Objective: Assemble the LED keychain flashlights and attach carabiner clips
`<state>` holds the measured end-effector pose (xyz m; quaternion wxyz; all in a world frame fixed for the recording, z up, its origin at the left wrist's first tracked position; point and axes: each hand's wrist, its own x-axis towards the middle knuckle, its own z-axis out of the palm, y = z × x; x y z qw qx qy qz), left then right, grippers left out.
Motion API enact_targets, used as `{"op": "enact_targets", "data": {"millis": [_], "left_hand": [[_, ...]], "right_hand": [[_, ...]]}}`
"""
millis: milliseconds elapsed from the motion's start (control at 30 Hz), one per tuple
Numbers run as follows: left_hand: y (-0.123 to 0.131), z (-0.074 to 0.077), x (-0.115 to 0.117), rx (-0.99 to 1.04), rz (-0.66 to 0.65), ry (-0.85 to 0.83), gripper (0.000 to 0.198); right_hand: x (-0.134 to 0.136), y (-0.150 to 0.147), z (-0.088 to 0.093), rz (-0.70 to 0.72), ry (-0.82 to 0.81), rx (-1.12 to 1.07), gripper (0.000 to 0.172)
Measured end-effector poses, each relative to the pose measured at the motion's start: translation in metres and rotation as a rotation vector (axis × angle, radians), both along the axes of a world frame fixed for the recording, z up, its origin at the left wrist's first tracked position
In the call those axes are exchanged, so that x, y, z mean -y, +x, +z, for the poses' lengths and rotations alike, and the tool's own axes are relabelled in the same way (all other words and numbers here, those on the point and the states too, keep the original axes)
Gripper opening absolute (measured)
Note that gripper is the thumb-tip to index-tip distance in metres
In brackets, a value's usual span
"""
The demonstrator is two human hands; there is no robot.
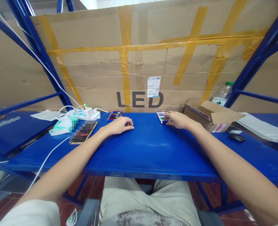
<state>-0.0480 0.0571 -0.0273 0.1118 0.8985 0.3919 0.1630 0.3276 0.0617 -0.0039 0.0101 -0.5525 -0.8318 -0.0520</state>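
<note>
My left hand rests on the blue table with its fingers loosely bent and the thumb apart, and nothing shows in it. Just behind it lies a bunch of slim, shiny pens, mostly dark red and blue, partly hidden by the hand. My right hand reaches over a second group of pens, laid side by side in several colours. Its fingertips are bent down and pinched at the right ends of these pens. Whether one is lifted is too small to tell.
A phone, a white power strip with cables and a green-white packet lie left. On the right are an open cardboard box, a black mouse and a bottle. A taped cardboard sheet stands behind.
</note>
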Motion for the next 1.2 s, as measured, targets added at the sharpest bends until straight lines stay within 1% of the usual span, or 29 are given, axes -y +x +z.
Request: {"op": "enact_targets", "data": {"millis": [167, 333, 467, 633, 733, 867, 1067, 1200], "left_hand": [[0.001, 0.001, 0.001, -0.003, 0.011, -0.01, 0.028], [0.001, 0.002, 0.001, 0.001, 0.011, -0.017, 0.028], [0.0, 0.0, 0.0, 0.011, 0.011, -0.012, 0.029], [-0.001, -0.001, -0.001, 0.008, 0.003, -0.005, 0.029], [0.0, 0.0, -0.001, 0.004, -0.002, -0.007, 0.029], [0.001, 0.002, 0.0, 0.005, 0.005, -0.021, 0.03], [0.001, 0.002, 0.001, -0.008, -0.007, -0.009, 0.024], [0.001, 0.003, 0.0, -0.013, -0.011, -0.007, 0.024]], "right_hand": [[-0.001, 0.002, 0.001, 0.024, -0.018, 0.002, 0.021], [-0.003, 0.006, 0.002, 0.036, -0.087, -0.083, 0.021], [-0.001, 0.003, 0.002, 0.042, -0.116, -0.115, 0.017], [0.011, -0.018, 0.001, 0.134, -0.131, -0.15, 0.014], [0.023, -0.035, 0.0, 0.216, -0.149, -0.166, 0.018], [0.041, -0.056, -0.001, 0.33, -0.181, -0.239, 0.017], [0.062, -0.078, -0.002, 0.429, -0.215, -0.275, 0.02], [0.066, -0.083, -0.001, 0.437, -0.238, -0.301, 0.019]]}}
